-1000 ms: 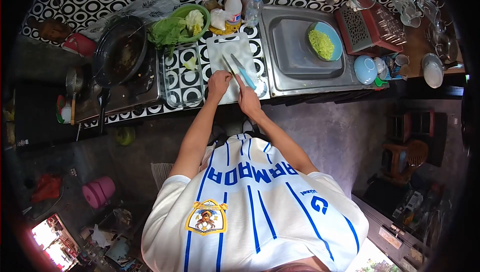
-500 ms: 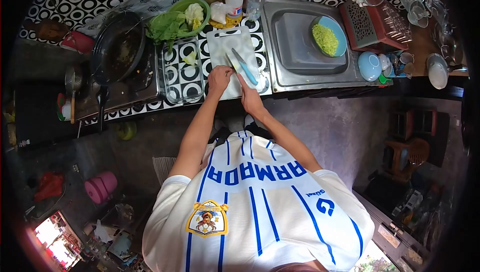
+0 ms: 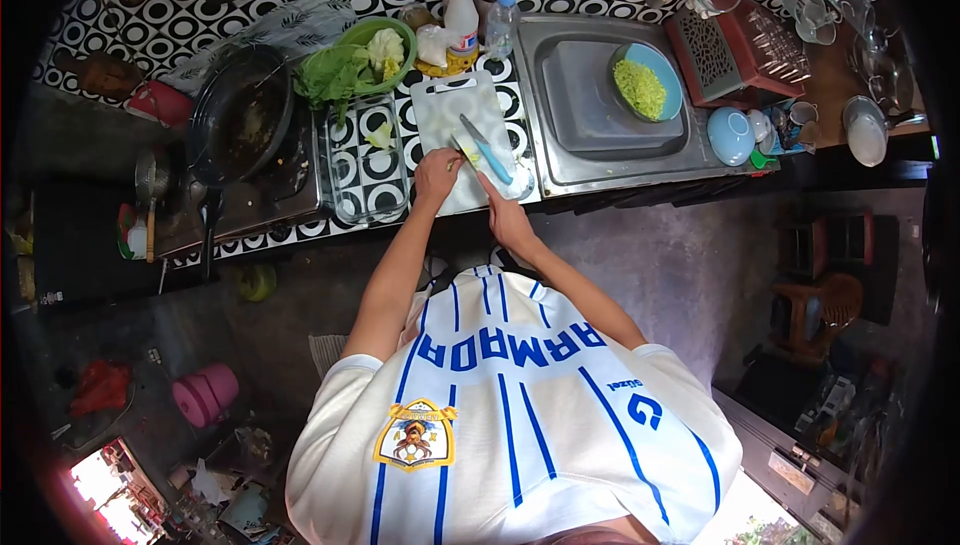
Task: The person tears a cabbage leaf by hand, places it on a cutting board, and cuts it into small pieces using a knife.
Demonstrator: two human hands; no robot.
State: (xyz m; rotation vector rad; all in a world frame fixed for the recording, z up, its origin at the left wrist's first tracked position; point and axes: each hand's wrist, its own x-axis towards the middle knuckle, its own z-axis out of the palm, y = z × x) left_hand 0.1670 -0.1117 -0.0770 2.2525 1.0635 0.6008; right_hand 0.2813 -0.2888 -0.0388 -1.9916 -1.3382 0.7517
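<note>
On the white cutting board (image 3: 460,102), my left hand (image 3: 437,175) is closed with its fingertips pinching a slim pale-green vegetable piece (image 3: 472,155). My right hand (image 3: 510,222) comes in from the lower right, fingers closed at the lower end of that same piece. Just right of the piece lies a knife (image 3: 493,162) with a light blue handle, its blade pointing up and left on the board. The handle is close to my right fingers but appears outside the grip. Left of the board, a glass dish (image 3: 368,195) holds a pale leaf scrap (image 3: 380,136).
A green basket (image 3: 408,63) of leafy vegetables stands behind the dish. Bottles (image 3: 461,20) are at the back. Right of the board is a metal sink (image 3: 600,171) with a blue bowl (image 3: 672,82) of chopped greens on a grey tub. A dark wok (image 3: 240,130) sits left.
My hands stay at the board with the vegetable piece and shift only slightly. The whole view has tilted a little; the knife lies in about the same place on the board.
</note>
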